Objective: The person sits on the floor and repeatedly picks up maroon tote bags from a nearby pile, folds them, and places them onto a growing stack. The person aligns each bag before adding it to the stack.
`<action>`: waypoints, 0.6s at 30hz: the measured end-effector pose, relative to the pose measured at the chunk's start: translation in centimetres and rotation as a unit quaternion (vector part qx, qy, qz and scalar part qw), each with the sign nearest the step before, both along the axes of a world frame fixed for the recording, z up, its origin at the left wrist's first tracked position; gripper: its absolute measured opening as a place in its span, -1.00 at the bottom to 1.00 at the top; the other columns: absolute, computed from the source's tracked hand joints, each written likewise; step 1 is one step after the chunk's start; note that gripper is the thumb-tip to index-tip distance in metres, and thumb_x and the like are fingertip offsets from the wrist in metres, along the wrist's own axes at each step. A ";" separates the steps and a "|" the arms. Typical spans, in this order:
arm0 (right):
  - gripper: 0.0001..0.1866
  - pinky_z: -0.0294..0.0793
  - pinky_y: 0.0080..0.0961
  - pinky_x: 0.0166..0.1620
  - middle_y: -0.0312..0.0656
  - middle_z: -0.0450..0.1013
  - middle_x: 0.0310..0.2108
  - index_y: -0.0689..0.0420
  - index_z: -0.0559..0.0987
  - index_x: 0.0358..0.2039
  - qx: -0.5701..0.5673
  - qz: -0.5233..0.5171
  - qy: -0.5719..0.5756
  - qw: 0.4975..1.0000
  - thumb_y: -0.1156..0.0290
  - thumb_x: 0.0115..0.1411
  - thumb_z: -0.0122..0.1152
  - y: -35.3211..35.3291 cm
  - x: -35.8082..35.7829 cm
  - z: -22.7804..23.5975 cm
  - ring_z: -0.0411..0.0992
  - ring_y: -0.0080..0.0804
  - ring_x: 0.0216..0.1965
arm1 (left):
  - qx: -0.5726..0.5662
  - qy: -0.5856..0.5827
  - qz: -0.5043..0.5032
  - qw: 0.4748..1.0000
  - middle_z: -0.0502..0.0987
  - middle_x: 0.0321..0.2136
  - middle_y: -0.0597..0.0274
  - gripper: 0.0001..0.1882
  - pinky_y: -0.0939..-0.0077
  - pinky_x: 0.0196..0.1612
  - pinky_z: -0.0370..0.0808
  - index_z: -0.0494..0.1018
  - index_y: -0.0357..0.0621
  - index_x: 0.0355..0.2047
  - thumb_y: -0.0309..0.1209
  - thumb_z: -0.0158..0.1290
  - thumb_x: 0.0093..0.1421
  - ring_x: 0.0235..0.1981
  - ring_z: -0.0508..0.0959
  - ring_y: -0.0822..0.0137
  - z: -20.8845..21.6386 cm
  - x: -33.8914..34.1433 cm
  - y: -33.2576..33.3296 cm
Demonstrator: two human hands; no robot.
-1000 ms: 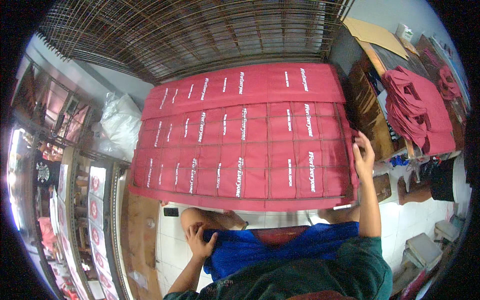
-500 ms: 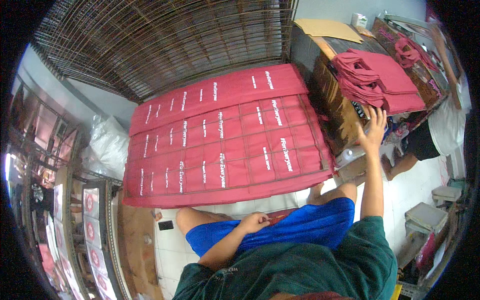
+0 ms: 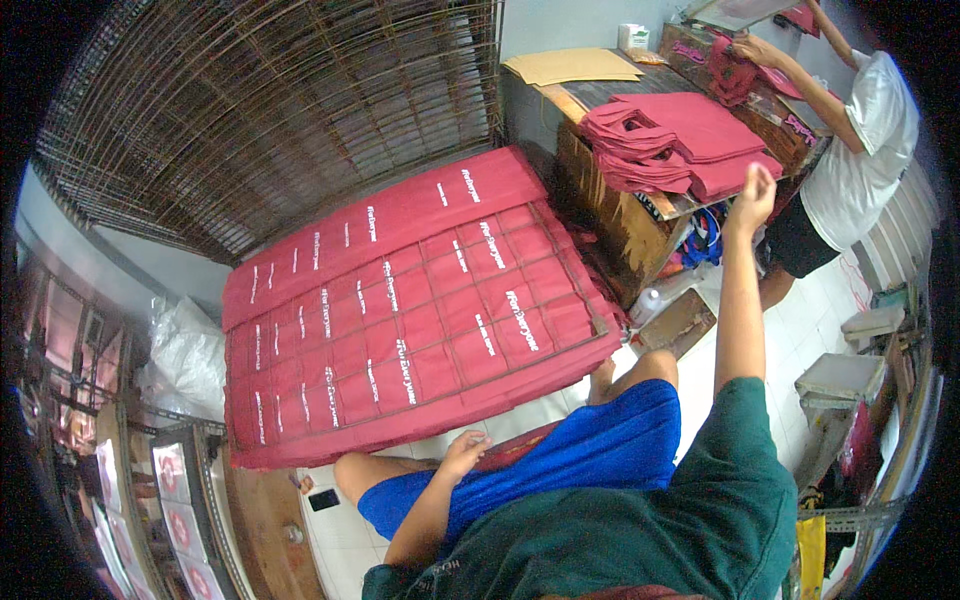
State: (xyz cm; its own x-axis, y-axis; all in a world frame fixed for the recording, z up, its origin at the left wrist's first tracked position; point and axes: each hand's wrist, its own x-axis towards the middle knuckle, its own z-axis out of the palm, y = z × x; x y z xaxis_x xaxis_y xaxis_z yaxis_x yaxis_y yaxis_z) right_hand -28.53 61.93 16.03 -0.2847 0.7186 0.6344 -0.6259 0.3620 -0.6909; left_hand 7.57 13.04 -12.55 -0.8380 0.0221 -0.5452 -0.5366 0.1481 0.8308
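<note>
At the right, my right hand [image 3: 753, 203] is raised at the near corner of a stack of red cloth bags [image 3: 715, 130]. Its fingers are bent and smeared by motion; whether it touches the stack or pinches a bag I cannot tell. My left hand [image 3: 464, 456] hovers loosely over my lap, with its fingers half bent and nothing visible in them. Near it, a reddish strip [image 3: 515, 447] shows above my blue shorts. Before me lies a wide pile of red printed cloth panels [image 3: 440, 330] with white lettering, and a thin wire rack lies over part of it.
Wire racks [image 3: 270, 110] rise behind the pile. The bags sit on a worn wooden table [image 3: 600, 225] with brown card sheets [image 3: 575, 66]. A co-worker in a white shirt [image 3: 865, 150] handles red cloth at the far right. A bottle [image 3: 645, 305] and a phone [image 3: 323, 500] are on the floor.
My right hand has drawn back from below the bags' edge, and its spread fingers have bent. My left hand has shifted off my lap. The view has swung right, showing more of the co-worker.
</note>
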 end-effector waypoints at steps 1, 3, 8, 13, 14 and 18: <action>-0.40 0.34 -0.35 0.01 -0.05 0.40 -0.11 0.20 0.36 0.05 -0.150 0.102 -0.051 0.982 0.04 0.14 0.21 1.4 -1.1 1.2 0.40 -0.28 -0.10 | 0.000 -0.006 0.007 1.000 0.50 -0.44 0.21 -0.53 0.54 -0.42 0.39 0.39 -0.14 -0.08 -0.11 0.15 0.12 -0.43 0.45 0.42 0.2 0.1 -0.1; -0.17 0.28 -0.26 0.11 0.09 0.26 0.03 0.27 0.14 0.16 -0.305 0.265 -0.032 0.914 -0.06 0.10 0.19 2.4 -2.4 3.7 0.31 -0.14 0.04 | -0.027 -0.007 -0.006 1.000 0.50 -0.43 0.22 -0.53 0.54 -0.40 0.40 0.39 -0.14 -0.08 -0.10 0.15 0.12 -0.42 0.45 0.42 0.9 0.0 0.1; 0.18 0.09 -0.12 0.26 0.24 -0.13 0.25 0.38 -0.31 0.26 -0.395 0.483 -0.076 0.778 -0.24 0.06 0.10 4.8 -7.3 4.5 0.00 0.15 0.25 | -0.052 -0.023 -0.001 0.998 0.48 -0.43 0.20 -0.54 0.54 -0.39 0.41 0.40 -0.13 -0.09 -0.10 0.15 0.12 -0.42 0.45 0.43 1.0 -0.4 0.5; -0.29 0.41 -0.29 -0.04 -0.05 0.09 0.23 0.12 0.05 0.28 -0.225 0.377 -0.191 0.878 0.15 0.18 0.00 3.2 -11.0 3.7 0.29 -0.11 0.11 | -0.041 -0.022 0.019 0.999 0.49 -0.40 0.18 -0.54 0.51 -0.36 0.42 0.41 -0.15 -0.10 -0.12 0.17 0.10 -0.39 0.47 0.39 0.4 -0.6 0.5; -0.35 0.46 -0.34 -0.13 -0.11 0.17 0.19 0.13 0.13 0.26 -0.167 0.342 -0.211 0.900 0.23 0.17 -0.02 2.7 -11.2 3.8 0.35 -0.17 0.04 | -0.036 -0.025 0.022 0.999 0.49 -0.39 0.16 -0.53 0.50 -0.35 0.44 0.41 -0.17 -0.11 -0.12 0.18 0.10 -0.38 0.48 0.38 0.6 -0.4 0.6; -0.45 0.40 -0.44 -0.07 -0.22 0.30 0.14 0.04 0.31 0.20 0.049 0.276 -0.202 0.938 0.40 0.14 -0.04 -3.2 -7.6 7.4 0.37 -0.45 -0.03 | -0.127 0.106 -0.060 0.984 0.53 -0.29 0.10 -0.49 0.41 -0.15 0.46 0.39 -0.19 -0.08 -0.12 0.19 0.08 -0.23 0.51 0.32 4.5 0.6 2.2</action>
State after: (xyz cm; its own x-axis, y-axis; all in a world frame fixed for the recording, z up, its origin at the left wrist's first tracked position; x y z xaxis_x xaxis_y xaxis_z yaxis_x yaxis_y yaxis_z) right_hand -36.15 58.68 23.44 -0.8280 0.3349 0.4497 -0.4311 0.1327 -0.8925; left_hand 8.12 15.28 -8.07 -0.9335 0.0136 -0.3583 -0.3203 0.4176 0.8503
